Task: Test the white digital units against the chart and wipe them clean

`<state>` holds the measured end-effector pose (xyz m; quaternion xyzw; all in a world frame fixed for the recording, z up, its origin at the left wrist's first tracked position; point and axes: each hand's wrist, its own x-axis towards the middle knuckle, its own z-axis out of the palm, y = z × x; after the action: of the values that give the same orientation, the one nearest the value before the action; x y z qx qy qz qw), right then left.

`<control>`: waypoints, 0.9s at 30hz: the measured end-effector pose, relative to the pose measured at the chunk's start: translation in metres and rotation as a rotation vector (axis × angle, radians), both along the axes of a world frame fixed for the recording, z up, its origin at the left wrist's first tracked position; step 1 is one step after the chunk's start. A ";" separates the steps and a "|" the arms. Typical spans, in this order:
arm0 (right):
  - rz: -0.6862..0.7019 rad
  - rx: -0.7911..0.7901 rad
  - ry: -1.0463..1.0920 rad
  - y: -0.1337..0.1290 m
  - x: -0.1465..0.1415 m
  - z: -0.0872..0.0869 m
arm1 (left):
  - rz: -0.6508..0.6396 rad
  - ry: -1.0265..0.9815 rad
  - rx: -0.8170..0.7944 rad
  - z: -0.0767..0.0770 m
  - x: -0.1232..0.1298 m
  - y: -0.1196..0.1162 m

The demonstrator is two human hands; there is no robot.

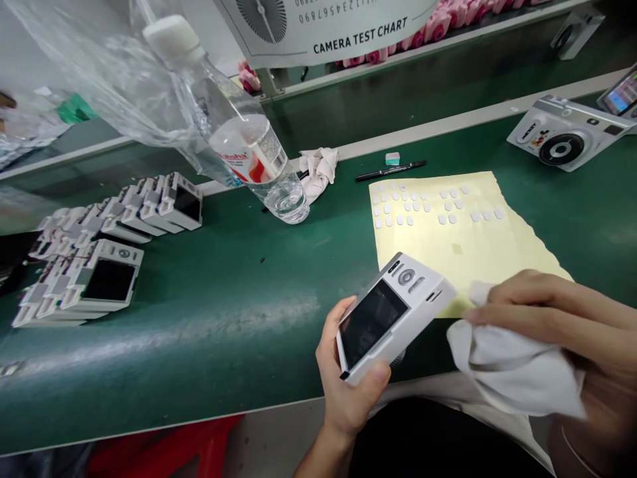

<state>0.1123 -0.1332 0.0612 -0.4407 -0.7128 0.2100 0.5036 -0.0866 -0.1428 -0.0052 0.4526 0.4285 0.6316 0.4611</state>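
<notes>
A white camera (418, 302) with a dark screen and round button pad is tilted in my left hand (348, 392), thumb on its lower edge and fingers round its far side. To the right, my right hand (562, 315) pinches a crumpled white cloth (515, 365), apart from the camera. Behind them, a yellow sheet (423, 245) bearing several small pale stickers lies on the green table (223, 285). The camera's lens side faces away, mostly hidden.
Rows of white camera bodies (112, 275) stand at left. A water bottle (253, 153) leans at back centre, near a crumpled cloth (318, 169) and a black pen (391, 170). Another camera (562, 136) sits at back right. A red stool (199, 445) is below the table edge.
</notes>
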 end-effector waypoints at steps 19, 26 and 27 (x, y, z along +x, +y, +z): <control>0.274 -0.234 0.232 0.028 -0.030 -0.017 | 0.015 0.267 0.013 0.018 0.000 0.000; 0.319 -0.240 0.200 0.026 -0.026 -0.017 | 0.019 0.282 0.036 0.020 0.002 0.000; 0.302 -0.240 0.229 0.025 -0.025 -0.018 | 0.023 0.293 0.044 0.020 0.002 -0.001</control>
<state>0.0871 -0.1079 0.0436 -0.3587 -0.6789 0.4149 0.4881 -0.0847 -0.1436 0.0147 0.5449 0.4827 0.5733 0.3762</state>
